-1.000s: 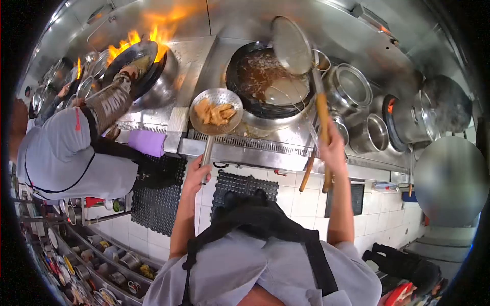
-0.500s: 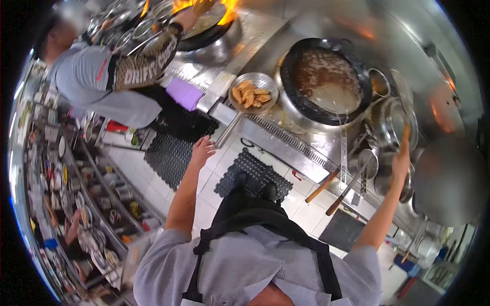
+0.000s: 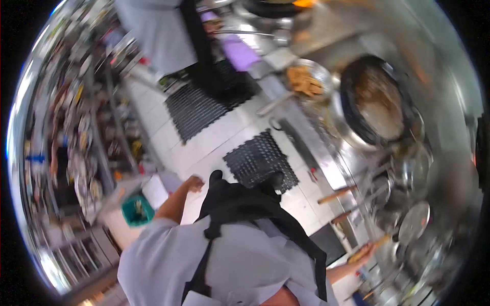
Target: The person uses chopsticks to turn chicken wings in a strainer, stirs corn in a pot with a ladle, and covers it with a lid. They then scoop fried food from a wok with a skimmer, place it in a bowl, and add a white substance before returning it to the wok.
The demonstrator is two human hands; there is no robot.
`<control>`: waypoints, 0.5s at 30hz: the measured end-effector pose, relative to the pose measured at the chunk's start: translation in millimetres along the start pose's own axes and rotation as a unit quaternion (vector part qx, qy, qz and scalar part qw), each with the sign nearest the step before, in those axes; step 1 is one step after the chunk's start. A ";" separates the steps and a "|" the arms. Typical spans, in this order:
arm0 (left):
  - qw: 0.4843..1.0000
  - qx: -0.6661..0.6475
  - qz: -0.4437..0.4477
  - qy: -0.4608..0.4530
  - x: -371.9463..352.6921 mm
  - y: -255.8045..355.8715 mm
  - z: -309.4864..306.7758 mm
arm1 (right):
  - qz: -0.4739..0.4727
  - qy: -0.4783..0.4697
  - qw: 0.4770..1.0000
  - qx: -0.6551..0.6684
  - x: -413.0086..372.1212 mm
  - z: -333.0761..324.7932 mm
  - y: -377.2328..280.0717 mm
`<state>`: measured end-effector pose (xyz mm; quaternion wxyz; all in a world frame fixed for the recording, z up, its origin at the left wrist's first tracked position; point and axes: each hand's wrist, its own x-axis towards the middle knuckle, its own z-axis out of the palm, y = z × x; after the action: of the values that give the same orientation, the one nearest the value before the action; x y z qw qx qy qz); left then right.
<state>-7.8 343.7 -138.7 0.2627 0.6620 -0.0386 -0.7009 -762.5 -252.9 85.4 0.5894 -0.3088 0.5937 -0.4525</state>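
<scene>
My right hand (image 3: pixel 361 253) is wrapped round the wooden handle of a skimmer (image 3: pixel 414 223), whose round, flat head lies over the pots at the lower right. My left hand (image 3: pixel 194 183) hangs above the floor tiles, blurred, its fingers loosely apart with nothing visible in them. A perforated ladle (image 3: pixel 327 76) full of fried brown pieces (image 3: pixel 304 81) rests on the stove edge, its handle jutting out over the floor. Beside it a black wok (image 3: pixel 352 97) holds brown, foamy liquid (image 3: pixel 380 104).
Wooden-handled tools (image 3: pixel 337 195) stick out past the stove edge. Metal pots (image 3: pixel 408 168) crowd the right side. A co-worker (image 3: pixel 158 35) stands at the upper left, near a purple cloth (image 3: pixel 240 52). Black mats (image 3: pixel 263 159) lie on the floor. A green bin (image 3: pixel 137 210) stands at lower left.
My body and view have turned away from the wok. My right hand has brought the skimmer down and towards me, off to the right. My left hand has drawn back from the ladle handle.
</scene>
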 end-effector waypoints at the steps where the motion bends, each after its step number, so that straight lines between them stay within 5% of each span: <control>1: 0.996 0.065 0.030 0.048 7.7 9.8 -3.7 | 0.008 0.048 0.995 -0.087 10.6 -13.4 -2.9; 3: 0.977 0.073 0.081 0.182 4.2 31.1 -11.4 | 0.042 0.093 0.967 -0.232 31.5 1.6 5.2; 6: 0.931 -0.073 0.149 0.324 -65.4 57.2 -22.9 | 0.117 -0.052 0.932 -0.338 13.8 141.2 98.6; 8: 0.912 -0.055 0.167 0.371 -121.6 40.6 -53.0 | 0.152 -0.153 0.894 -0.394 -28.4 229.4 152.7; 10: 0.845 -0.118 0.191 0.485 -133.7 -40.1 -109.1 | 0.156 -0.238 0.853 -0.437 -78.3 306.3 191.9; 12: 0.619 -0.332 0.237 0.671 -222.6 -83.1 -134.0 | 0.148 -0.305 0.813 -0.474 -129.0 372.6 220.2; 13: 0.546 -0.356 0.143 0.745 -284.2 -101.8 -149.8 | 0.145 -0.332 0.792 -0.490 -155.6 401.2 233.3; 14: 0.481 -0.321 0.175 0.797 -325.3 -151.6 -173.2 | 0.141 -0.353 0.776 -0.503 -178.4 427.6 243.7; 15: 0.322 -0.445 0.236 0.802 -357.4 -191.5 -201.7 | 0.136 -0.371 0.760 -0.516 -198.9 448.2 251.2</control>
<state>117.6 717.3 84.5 0.5750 0.6494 0.3538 0.3499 -258.9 -51.2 -10.7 0.5700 -0.6261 0.5083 0.1572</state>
